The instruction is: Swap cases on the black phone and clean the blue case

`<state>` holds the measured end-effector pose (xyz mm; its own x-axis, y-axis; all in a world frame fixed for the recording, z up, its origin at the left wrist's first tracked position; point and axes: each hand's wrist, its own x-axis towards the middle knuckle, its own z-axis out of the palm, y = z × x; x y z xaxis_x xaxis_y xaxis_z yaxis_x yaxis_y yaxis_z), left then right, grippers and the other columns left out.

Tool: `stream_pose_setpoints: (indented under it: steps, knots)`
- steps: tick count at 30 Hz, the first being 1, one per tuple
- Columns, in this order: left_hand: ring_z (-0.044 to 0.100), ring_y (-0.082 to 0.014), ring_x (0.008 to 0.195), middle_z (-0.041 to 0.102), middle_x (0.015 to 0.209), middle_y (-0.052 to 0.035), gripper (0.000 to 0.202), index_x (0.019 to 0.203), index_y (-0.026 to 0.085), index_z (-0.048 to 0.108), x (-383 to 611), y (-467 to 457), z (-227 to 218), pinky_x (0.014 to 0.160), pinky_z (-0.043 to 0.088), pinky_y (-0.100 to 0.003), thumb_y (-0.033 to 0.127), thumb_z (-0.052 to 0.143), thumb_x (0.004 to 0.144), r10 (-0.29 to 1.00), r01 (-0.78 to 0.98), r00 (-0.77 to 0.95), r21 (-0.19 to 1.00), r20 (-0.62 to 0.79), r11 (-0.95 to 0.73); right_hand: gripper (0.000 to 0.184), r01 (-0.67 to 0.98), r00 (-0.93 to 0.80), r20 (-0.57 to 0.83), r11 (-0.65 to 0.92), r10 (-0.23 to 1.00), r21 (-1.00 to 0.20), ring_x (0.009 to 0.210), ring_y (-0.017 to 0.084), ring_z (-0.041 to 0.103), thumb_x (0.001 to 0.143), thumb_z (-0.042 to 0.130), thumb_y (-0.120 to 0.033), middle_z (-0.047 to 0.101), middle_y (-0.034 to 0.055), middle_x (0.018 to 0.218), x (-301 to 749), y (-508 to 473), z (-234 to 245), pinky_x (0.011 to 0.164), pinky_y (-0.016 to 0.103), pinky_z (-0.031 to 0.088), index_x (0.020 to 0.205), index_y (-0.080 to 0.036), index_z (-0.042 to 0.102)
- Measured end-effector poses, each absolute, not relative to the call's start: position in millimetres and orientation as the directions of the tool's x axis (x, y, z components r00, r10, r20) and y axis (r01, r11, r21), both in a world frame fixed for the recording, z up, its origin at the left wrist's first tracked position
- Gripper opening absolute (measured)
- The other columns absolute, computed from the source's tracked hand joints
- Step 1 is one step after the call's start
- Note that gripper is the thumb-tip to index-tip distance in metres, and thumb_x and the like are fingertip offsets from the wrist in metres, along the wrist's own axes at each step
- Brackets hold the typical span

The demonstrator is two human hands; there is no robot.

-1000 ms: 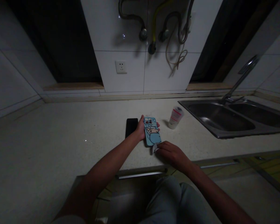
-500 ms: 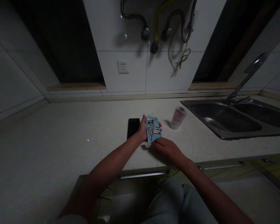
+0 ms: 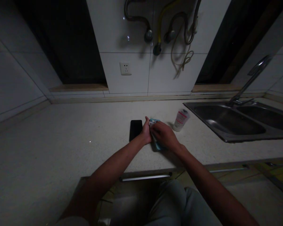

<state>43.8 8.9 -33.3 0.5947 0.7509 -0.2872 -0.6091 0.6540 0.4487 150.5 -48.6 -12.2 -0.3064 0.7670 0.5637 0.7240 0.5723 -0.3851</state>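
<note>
My left grip clamps the blue phone, whose long axis runs away from me, far end leaning left. Over it, my right grip pinches a pale wipe; the cup rightward bears unreadable red print.

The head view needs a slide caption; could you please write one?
Left hand holds a blue phone case; right hand holds something white over it, between black phone and cup.

On a pale speckled counter, a black rectangular phone is lying left of the bare left hand. A light-blue rectangular phone is resting in that hand, beneath the bare right hand. A tapered plastic cup is standing between the hands and a steel double-bowl sink.
</note>
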Motion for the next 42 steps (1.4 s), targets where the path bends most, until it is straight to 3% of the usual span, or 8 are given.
stream_pose_setpoints:
  steps: [10,19,24,28,36,42]
  knots:
    - [0.07,-0.0306,0.094,0.074,0.097,-0.0137,0.067,0.115,0.017,0.066,47,1,-26,0.082,0.055,-0.044,0.071,0.036,0.09,0.772,-0.618,0.565,0.471,-0.291,0.63,0.013,0.876,-0.18,0.481,0.362,0.858,-0.319,0.084,0.021,0.059,0.089,0.06,-0.026,0.068,0.0088,0.09,152,-3,11,0.075,0.03,0.042,0.09,-0.017,0.069]
    - [0.072,-0.0287,0.081,0.075,0.088,-0.0149,0.057,0.11,0.012,0.068,49,4,-28,0.08,0.057,-0.044,0.058,0.037,0.096,0.775,-0.639,0.583,0.453,-0.242,0.622,0.028,0.773,0.031,0.4,0.232,0.916,-0.59,0.075,0.019,0.065,0.089,0.054,-0.034,0.074,0.0073,0.083,172,12,-5,0.07,0.028,0.045,0.088,-0.015,0.075]
    - [0.073,-0.0279,0.078,0.075,0.086,-0.0141,0.056,0.109,0.012,0.069,51,5,-30,0.079,0.057,-0.043,0.057,0.037,0.096,0.798,-0.674,0.536,0.43,-0.276,0.601,0.035,0.65,0.063,0.414,0.277,0.908,-0.708,0.079,0.02,0.066,0.088,0.053,-0.04,0.075,0.0094,0.097,189,0,-21,0.07,0.03,0.05,0.099,-0.015,0.074]
    - [0.073,-0.0285,0.079,0.075,0.085,-0.0147,0.058,0.107,0.011,0.069,50,9,-34,0.079,0.057,-0.044,0.058,0.036,0.096,0.824,-0.695,0.492,0.443,-0.282,0.567,0.037,0.589,0.119,0.399,0.259,0.909,-0.765,0.078,0.022,0.066,0.088,0.053,-0.041,0.075,0.0111,0.095,193,-12,-30,0.068,0.032,0.052,0.104,-0.014,0.073]
    - [0.07,-0.0239,0.063,0.071,0.07,-0.0123,0.065,0.098,0.008,0.068,41,18,-37,0.07,0.056,-0.037,0.061,0.03,0.096,0.885,-0.706,0.315,0.539,-0.342,0.46,0.03,0.753,-0.038,0.444,0.318,0.895,-0.576,0.078,0.022,0.063,0.091,0.051,-0.037,0.072,0.0101,0.086,188,-56,-32,0.072,0.034,0.047,0.085,-0.016,0.072]
    - [0.068,-0.0249,0.062,0.071,0.075,-0.015,0.068,0.106,0.006,0.067,39,15,-33,0.068,0.055,-0.039,0.061,0.029,0.096,0.877,-0.67,0.345,0.567,-0.334,0.479,0.034,0.746,-0.165,0.19,0.248,0.968,-0.618,0.057,0.016,0.054,0.088,0.053,-0.044,0.064,0.0033,0.064,206,-76,-21,0.054,0.028,0.036,0.07,-0.017,0.064]
